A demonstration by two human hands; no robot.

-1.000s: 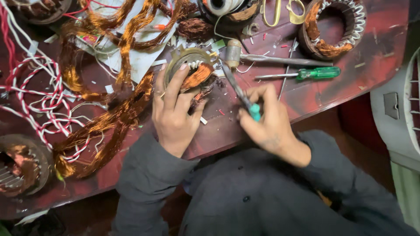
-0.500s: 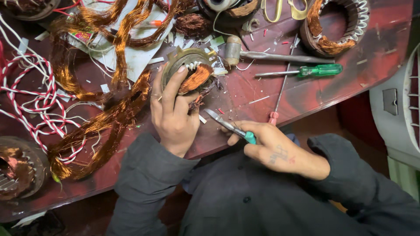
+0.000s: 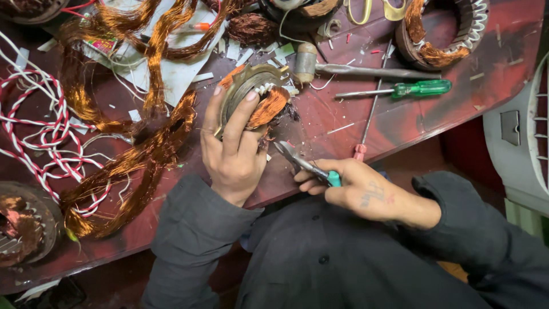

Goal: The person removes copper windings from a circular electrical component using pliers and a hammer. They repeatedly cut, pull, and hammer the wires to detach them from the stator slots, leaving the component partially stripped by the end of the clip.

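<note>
Pliers (image 3: 303,165) drawn back — stator (image 3: 251,97) under left hand (image 3: 231,154) fingers

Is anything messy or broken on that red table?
Yes. Loose copper wire bundles sprawl across the red table, pale scraps lie scattered, and copper windings bulge out of the stator under the left hand.

Stator (image 3: 26,229) cut off at left edge; cutter handles (image 3: 333,179) hidden in fist
</note>
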